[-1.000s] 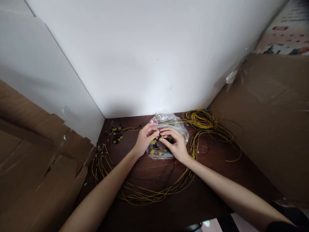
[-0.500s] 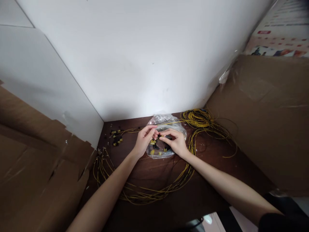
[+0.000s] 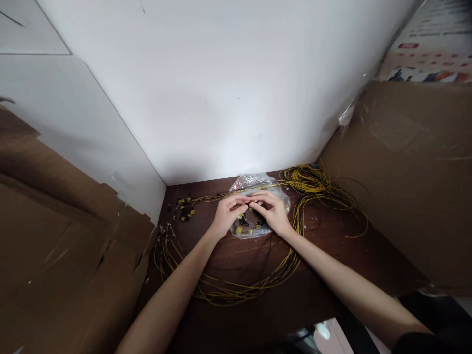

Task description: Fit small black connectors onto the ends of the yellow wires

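Observation:
My left hand [image 3: 229,214] and my right hand [image 3: 272,212] meet fingertip to fingertip above a clear plastic bag [image 3: 245,183]. Both are closed in a pinch. A small yellow and black piece [image 3: 252,202] shows at the right fingertips; what the left fingers pinch is too small to make out. Yellow and black connectors [image 3: 239,229] lie in the bag below the hands. Thin yellow and black wires [image 3: 221,195] run behind the hands, from a cluster of connectors [image 3: 185,209] on the left to a wire coil [image 3: 306,180] on the right.
A large loop of yellow wires [image 3: 236,296] curves across the dark table [image 3: 221,324] in front, its ends at the left [image 3: 167,236]. Cardboard stands at the left [image 3: 73,246] and right [image 3: 401,187]. A white wall [image 3: 228,88] rises behind.
The fingertips of my two hands have come together over the bag. The whole view has shifted slightly, so things appear further right.

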Demonstrator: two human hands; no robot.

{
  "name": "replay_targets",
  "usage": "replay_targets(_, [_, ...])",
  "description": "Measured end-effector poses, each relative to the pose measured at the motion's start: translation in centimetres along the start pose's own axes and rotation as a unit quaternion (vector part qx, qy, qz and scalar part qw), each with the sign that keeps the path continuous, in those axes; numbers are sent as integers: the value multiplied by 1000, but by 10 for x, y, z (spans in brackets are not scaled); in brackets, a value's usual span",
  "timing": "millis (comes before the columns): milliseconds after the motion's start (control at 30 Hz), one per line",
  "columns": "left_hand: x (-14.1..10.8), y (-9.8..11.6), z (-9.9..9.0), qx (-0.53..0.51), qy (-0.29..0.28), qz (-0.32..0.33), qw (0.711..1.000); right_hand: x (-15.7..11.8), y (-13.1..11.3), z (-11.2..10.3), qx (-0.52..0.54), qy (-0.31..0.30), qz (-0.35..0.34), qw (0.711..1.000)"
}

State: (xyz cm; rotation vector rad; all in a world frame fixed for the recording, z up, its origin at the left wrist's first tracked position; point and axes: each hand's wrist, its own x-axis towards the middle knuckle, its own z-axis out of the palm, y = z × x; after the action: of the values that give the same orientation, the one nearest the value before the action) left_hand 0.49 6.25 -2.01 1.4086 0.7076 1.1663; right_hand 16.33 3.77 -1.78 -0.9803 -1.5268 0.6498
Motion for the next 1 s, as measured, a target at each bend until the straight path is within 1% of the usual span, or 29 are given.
replay_targets(67, [-1, 2, 2, 23, -11, 18, 1000, 0, -1, 0, 3, 1, 6, 1000])
replay_targets(200, [-1, 2, 5, 45, -19, 30, 998, 1, 2, 3, 74, -4, 50, 996])
replay_targets(267, [-1, 1, 4, 53, -17, 35, 998, 1, 4, 3, 97, -6, 61, 993])
replay_targets(367, [-1, -1, 3, 64, -17, 40, 997, 0, 4, 3, 94, -12, 67, 993])
replay_targets(467, [-1, -3, 1, 53, -15, 35, 998, -1, 3, 3, 105, -14, 71, 992])
replay_targets(567, [-1, -1, 1, 46, -18, 27, 998, -2, 2, 3, 133, -11, 74, 988])
replay_targets(633, [-2, 2, 2, 50, -23, 20, 998, -2, 2, 2, 130, -19, 69, 989])
replay_targets(700, [-3, 6, 3, 50, -27, 8, 998, -1, 2, -2, 106, -31, 55, 992])
replay_targets(767, [-4, 10, 3, 41, -34, -11, 999, 0, 1, -8, 60, -43, 34, 997])
replay_targets(867, [-5, 14, 2, 22, -43, -41, 998, 3, -2, -19, -54, -75, -1, 996])
replay_targets(933, [-5, 16, 1, 20, -45, -52, 997, 5, -4, -25, -147, -124, -38, 981])
replay_targets(1000, [-5, 16, 1, 24, -41, -46, 998, 6, -4, -29, -224, -173, -79, 956])
